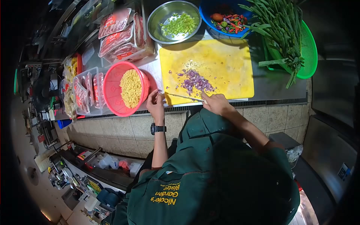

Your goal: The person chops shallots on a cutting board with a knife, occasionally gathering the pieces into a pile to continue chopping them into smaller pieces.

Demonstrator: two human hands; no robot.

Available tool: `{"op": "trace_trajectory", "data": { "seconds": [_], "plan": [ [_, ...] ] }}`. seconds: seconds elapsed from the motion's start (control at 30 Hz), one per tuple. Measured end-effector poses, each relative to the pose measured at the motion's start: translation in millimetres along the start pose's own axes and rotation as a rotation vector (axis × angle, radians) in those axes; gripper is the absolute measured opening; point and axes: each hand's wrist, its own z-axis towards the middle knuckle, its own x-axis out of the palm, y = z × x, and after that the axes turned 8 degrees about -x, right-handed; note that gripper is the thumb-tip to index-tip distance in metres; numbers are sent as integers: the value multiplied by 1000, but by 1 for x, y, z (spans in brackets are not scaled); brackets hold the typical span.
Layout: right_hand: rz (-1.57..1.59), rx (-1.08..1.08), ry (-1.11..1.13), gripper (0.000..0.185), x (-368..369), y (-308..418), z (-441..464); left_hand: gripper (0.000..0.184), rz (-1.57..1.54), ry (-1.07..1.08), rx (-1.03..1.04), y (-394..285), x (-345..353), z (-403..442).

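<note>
My right hand (215, 103) is wrapped round the handle of a kitchen knife (183, 97). Its blade lies along the near edge of a yellow cutting board (228, 63), pointing left. Close to the blade's tip, my left hand (155, 104) has its fingers drawn together, and whether a small piece is between them I cannot make out. Chopped purple onion (195, 81) is heaped on the board just beyond the knife, with a little pale minced stuff (193, 64) behind it. Left of my left hand stands a pink basket (112, 107) of yellow crumbly bits (131, 88).
A steel bowl (153, 28) of chopped greens and a blue bowl (205, 15) of chillies stand behind the board. Long green leaves (281, 33) overhang a green basket (310, 56) at right. Plastic tubs of packed meat (116, 37) fill the left side.
</note>
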Motion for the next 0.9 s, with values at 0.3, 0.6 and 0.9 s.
{"op": "trace_trajectory", "data": {
  "seconds": [0.3,0.6,0.9],
  "plan": [
    [-115,348,-237,34,-6,-19,-11,22,140,200,129,16,27,-8],
    [-87,312,-376,31,2,1,-13,23,341,316,278,20,87,-26],
    [-128,221,-382,31,18,5,1,18,519,272,389,11,78,-18]
  ]
}}
